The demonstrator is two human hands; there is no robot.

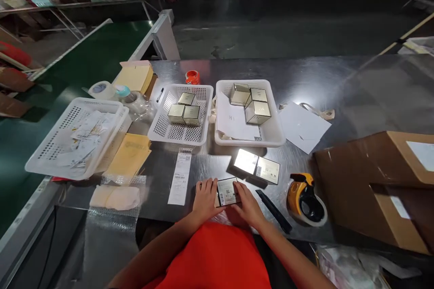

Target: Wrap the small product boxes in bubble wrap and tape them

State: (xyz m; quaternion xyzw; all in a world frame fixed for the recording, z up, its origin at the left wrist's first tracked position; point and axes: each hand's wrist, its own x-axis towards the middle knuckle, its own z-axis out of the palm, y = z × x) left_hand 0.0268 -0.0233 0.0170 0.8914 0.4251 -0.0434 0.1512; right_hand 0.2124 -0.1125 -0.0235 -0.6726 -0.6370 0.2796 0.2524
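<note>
A small gold box (228,192) with a label on its upper face lies at the table's front edge. My left hand (205,198) holds its left side, and my right hand (247,203) has its fingers on the right side. Just beyond it, two more gold boxes (267,170) lie side by side. Three gold boxes (191,114) are in the white perforated basket (159,132). Several gold boxes and white papers are in the white tray (276,133) to its right. A black cutter (274,211) lies right of my right hand.
An orange tape dispenser (305,201) and a cardboard box (359,185) stand on the right. Left are a printed label strip (180,178), yellow envelopes (128,156), bubble wrap (111,235) and a basket of papers (44,167). White cards (301,124) lie beyond the dispenser.
</note>
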